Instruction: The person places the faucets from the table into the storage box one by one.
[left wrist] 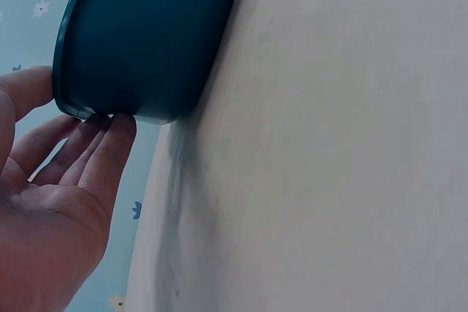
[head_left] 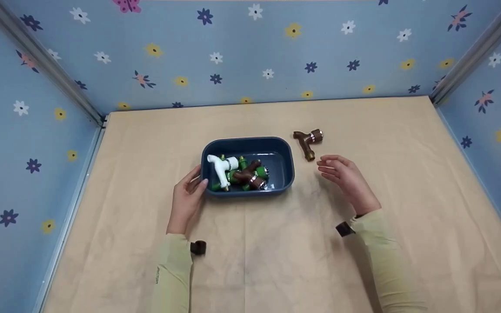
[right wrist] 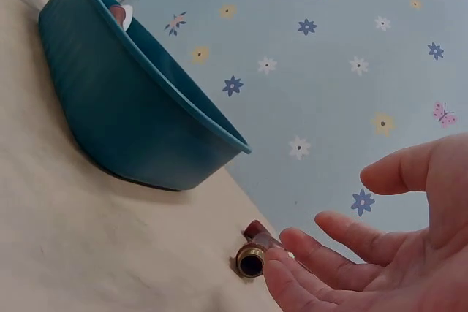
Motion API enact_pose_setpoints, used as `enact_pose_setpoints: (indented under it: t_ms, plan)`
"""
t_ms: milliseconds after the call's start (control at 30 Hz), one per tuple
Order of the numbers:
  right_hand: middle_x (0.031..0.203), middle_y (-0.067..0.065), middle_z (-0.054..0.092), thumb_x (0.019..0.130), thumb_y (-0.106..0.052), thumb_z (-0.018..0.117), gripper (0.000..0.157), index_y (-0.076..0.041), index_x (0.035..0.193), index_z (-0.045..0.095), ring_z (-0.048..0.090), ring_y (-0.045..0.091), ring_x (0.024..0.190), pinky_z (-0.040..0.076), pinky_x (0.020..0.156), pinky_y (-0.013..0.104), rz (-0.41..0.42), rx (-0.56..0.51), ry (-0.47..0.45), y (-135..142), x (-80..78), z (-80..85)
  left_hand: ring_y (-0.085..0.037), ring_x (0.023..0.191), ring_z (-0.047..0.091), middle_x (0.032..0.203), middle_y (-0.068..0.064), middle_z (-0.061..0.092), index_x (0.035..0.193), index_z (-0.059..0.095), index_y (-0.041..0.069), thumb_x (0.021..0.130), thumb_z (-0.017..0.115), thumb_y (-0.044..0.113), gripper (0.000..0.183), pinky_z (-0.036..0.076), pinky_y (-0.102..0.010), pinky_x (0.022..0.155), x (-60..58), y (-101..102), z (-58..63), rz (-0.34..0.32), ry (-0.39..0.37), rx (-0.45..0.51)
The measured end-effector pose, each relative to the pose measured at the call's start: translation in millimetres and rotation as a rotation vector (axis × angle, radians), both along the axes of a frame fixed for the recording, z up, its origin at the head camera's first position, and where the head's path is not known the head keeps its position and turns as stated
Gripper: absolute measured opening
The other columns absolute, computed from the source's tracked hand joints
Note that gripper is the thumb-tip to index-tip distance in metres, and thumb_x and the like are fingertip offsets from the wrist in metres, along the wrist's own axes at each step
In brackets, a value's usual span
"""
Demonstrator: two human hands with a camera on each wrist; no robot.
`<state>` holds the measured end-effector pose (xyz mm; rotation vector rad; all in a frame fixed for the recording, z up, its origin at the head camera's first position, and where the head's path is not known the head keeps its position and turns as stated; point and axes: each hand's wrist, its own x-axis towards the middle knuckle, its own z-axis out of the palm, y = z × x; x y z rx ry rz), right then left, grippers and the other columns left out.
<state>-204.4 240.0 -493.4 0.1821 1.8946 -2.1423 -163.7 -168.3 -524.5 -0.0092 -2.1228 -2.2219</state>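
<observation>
A dark blue plastic basin (head_left: 281, 187) stands on the cloth-covered table. My left hand (head_left: 187, 195) grips its left end, thumb at the rim and fingers against the outer wall, as the left wrist view shows too. Inside lie a white tap (head_left: 221, 168), a brown tap (head_left: 249, 174) and green taps (head_left: 261, 172) partly hidden beneath them. Another brown tap (head_left: 308, 141) with a brass threaded end lies on the table right of the basin. My right hand (head_left: 342, 176) is just beside that tap, fingers spread and relaxed, holding nothing.
A beige cloth (head_left: 250, 252) covers the table. Blue flowered panels (head_left: 250, 52) rise at the back and on both sides, joined by grey metal posts (head_left: 52, 65) at the back corners. Dark straps (head_left: 198, 248) sit on both sleeved wrists.
</observation>
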Motion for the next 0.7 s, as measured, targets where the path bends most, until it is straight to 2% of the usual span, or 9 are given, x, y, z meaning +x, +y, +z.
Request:
enact_pose_setpoints:
  t_ms: [233,433,533,700]
  plan:
    - [0.132,0.031,0.045,0.101,-0.01,0.042,0.042,0.016,0.134,0.036,0.047,0.039,0.123,0.034,0.108,0.048,-0.024,-0.005,-0.008,10,-5.7,-2.0,-0.042,0.126,0.045,0.139,-0.027,0.044,0.138,0.044,-0.008,0.092,0.061,-0.001,0.05,0.038,-0.043,0.105,-2.0,-2,-4.8,0.0,0.004,0.004]
    - [0.133,0.031,0.043,0.101,-0.009,0.041,0.042,0.016,0.134,0.036,0.044,0.04,0.124,0.034,0.108,0.046,-0.06,0.001,-0.019,17,-15.1,-5.5,-0.034,0.125,0.048,0.14,-0.02,0.046,0.139,0.047,0.0,0.092,0.064,0.007,0.051,0.041,-0.033,0.103,-8.7,-5,-23.8,0.017,0.01,-0.023]
    - [0.135,0.033,0.039,0.101,-0.009,0.04,0.043,0.016,0.136,0.034,0.042,0.04,0.126,0.033,0.109,0.045,-0.068,0.015,-0.025,20,-20.1,-7.2,-0.031,0.124,0.049,0.139,-0.017,0.048,0.14,0.047,0.002,0.092,0.064,0.011,0.051,0.042,-0.029,0.101,-9.4,-5,-26.8,0.021,0.016,-0.057]
    - [0.136,0.033,0.038,0.101,-0.009,0.039,0.043,0.016,0.136,0.034,0.045,0.038,0.124,0.033,0.109,0.046,-0.069,0.049,-0.028,22,-26.9,-8.1,-0.031,0.124,0.049,0.139,-0.017,0.048,0.139,0.047,0.001,0.092,0.064,0.01,0.051,0.042,-0.027,0.101,-8.8,-5,-24.8,0.024,-0.005,-0.042]
